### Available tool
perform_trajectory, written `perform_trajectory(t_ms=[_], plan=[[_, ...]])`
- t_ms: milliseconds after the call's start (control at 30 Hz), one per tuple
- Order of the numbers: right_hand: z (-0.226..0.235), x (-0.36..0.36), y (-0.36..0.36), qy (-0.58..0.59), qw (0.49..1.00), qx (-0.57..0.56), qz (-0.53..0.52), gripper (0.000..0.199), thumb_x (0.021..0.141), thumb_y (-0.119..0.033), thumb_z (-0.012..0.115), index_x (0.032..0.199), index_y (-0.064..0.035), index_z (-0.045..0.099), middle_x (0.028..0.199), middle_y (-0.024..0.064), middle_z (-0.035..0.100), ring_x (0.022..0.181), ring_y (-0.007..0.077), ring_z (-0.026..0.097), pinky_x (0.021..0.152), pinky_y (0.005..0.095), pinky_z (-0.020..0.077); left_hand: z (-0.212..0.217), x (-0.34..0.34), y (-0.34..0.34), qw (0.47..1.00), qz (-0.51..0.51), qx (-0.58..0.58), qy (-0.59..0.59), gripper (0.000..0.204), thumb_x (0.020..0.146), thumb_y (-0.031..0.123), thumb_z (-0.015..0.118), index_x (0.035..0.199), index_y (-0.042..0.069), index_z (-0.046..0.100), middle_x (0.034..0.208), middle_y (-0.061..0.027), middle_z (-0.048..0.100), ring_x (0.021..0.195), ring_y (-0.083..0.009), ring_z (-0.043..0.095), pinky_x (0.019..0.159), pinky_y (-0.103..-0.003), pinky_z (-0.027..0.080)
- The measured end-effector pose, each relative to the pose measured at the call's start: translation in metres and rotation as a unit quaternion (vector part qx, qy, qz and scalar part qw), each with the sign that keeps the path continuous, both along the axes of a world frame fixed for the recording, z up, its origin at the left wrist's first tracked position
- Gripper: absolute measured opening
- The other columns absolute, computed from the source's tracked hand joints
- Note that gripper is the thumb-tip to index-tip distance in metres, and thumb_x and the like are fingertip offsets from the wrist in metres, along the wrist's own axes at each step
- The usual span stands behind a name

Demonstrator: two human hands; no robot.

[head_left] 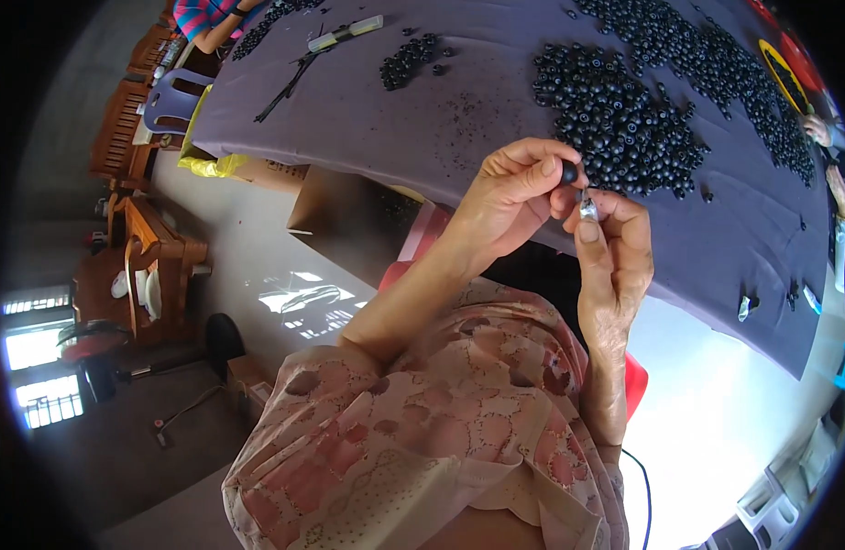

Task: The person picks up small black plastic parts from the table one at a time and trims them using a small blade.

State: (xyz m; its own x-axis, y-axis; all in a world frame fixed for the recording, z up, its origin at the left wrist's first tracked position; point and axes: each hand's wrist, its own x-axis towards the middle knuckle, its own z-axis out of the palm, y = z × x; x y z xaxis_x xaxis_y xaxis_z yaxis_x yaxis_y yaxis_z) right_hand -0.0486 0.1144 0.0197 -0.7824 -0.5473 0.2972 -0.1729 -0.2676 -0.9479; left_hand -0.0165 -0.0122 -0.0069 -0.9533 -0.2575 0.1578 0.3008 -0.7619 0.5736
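Observation:
My left hand (510,197) pinches a small black bead (569,171) between thumb and fingertips. Just beside it, my right hand (615,252) grips a small silvery metal piece (588,207) upright, its tip almost touching the bead. Both hands hover over the near edge of a table covered in purple cloth (422,110). A large heap of black beads (624,119) lies on the cloth right behind my hands.
A smaller bead cluster (406,62) and a glue tube (345,33) lie further left on the cloth, with more beads (716,64) at the right. Another person's arm (212,20) rests at the far left end. Wooden furniture (152,247) and a fan (97,344) stand on the floor.

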Motion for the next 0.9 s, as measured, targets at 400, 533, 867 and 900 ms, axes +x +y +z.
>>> perform_trajectory(t_ms=[400,533,867,900], plan=[[-0.01,0.002,0.005,0.092,0.991,0.043,-0.081,0.02,0.076,-0.003,0.058,0.095,0.0018,0.051,0.088,0.0127,0.06,0.077,0.0192,0.06,0.068,0.026,0.0462,0.007,0.004,0.014,0.999,0.013,-0.009,-0.032,0.015,0.082,0.018,0.054,0.093,0.009,0.057,0.084,-0.0053,0.049,0.074,-0.0107,0.049,0.068,-0.021,0.041],[-0.007,0.002,0.007,0.103,0.989,0.054,-0.087,0.02,0.075,-0.003,0.058,0.094,0.0018,0.053,0.089,0.0131,0.06,0.078,0.0193,0.06,0.068,0.0257,0.046,0.005,0.005,0.017,0.999,0.019,0.004,-0.04,0.016,0.081,0.018,0.054,0.093,0.008,0.057,0.085,-0.0059,0.049,0.077,-0.0122,0.049,0.07,-0.023,0.042],[-0.006,0.004,0.009,0.095,0.991,0.062,-0.073,0.018,0.079,-0.002,0.055,0.096,0.0019,0.052,0.087,0.0072,0.059,0.076,0.008,0.055,0.066,0.0175,0.0438,0.006,0.005,0.014,0.999,0.032,-0.043,-0.006,0.014,0.081,0.015,0.055,0.093,0.007,0.056,0.087,-0.0093,0.052,0.068,-0.0096,0.051,0.065,-0.021,0.043],[-0.006,0.004,0.009,0.096,0.991,0.062,-0.073,0.018,0.079,-0.002,0.055,0.096,0.002,0.052,0.087,0.0073,0.059,0.075,0.0081,0.055,0.066,0.0175,0.0437,0.006,0.005,0.013,0.998,0.035,-0.047,0.001,0.014,0.081,0.014,0.055,0.093,0.006,0.056,0.087,-0.0102,0.052,0.064,-0.0085,0.051,0.064,-0.019,0.043]])
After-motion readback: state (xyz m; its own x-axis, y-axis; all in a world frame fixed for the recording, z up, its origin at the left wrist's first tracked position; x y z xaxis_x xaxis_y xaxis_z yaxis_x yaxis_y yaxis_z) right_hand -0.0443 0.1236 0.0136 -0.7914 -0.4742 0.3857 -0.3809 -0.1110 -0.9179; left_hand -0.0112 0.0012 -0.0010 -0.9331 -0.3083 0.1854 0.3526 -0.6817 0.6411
